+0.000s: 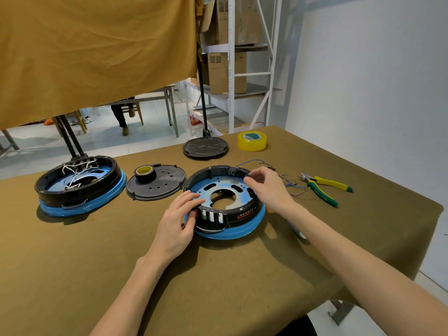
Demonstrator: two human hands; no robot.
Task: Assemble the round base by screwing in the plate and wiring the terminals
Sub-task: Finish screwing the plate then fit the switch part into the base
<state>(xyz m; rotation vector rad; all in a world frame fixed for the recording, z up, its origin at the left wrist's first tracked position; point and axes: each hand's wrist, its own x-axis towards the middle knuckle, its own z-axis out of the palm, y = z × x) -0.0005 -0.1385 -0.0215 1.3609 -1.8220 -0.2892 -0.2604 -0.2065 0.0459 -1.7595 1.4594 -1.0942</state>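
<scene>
- Round base point(225, 202) sits mid-tabletop point(72, 251); left hand point(180, 218) grips its near rim.
- Right hand point(265, 184) fingers pinch something small at the far rim.
- Best to steady the base and guide the wires point(291, 183) gently.

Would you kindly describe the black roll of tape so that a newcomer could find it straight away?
Start from the round base that both hands are working on, at the middle of the olive-covered table. Just to its left lies a flat black perforated cover disc, and the black tape roll sits on that disc's far left part. Its yellow inner core and dark body set it apart from the clear yellow tape roll at the far edge.
</scene>
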